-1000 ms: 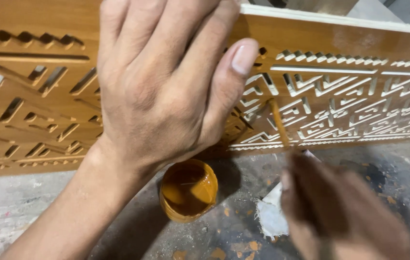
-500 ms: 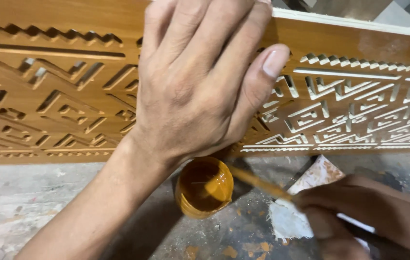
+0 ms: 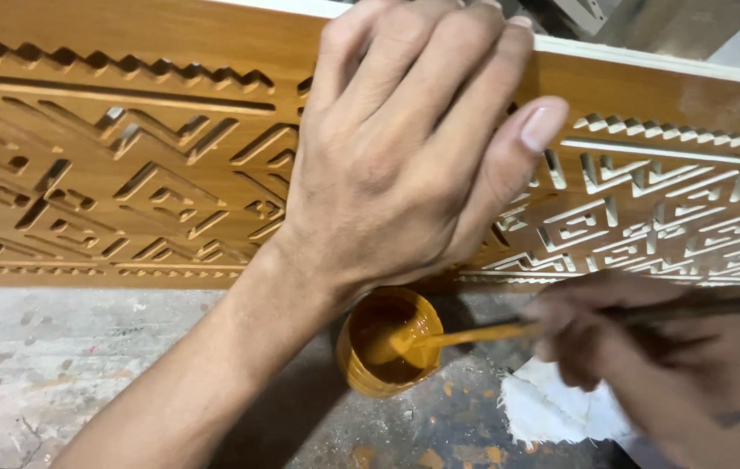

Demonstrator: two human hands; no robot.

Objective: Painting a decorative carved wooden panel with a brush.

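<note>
My left hand (image 3: 404,156) lies flat, fingers together, on an upright carved wooden panel (image 3: 127,174) coated in orange-brown stain. Below it a small round cup (image 3: 387,343) of orange-brown stain stands on the floor. My right hand (image 3: 639,347), blurred at the lower right, grips a thin brush (image 3: 491,333) whose stained tip dips into the cup. The panel's carved grooves at the right (image 3: 647,217) show pale, bare edges.
A white rag (image 3: 561,408) lies on the stained grey concrete floor (image 3: 57,365) under my right hand. The panel's pale top edge (image 3: 647,65) runs across the upper right, with grey surfaces behind it.
My right hand moved left and lowered the brush, which went from the carved panel into the cup. My left hand stayed pressed on the panel while the view shifted.
</note>
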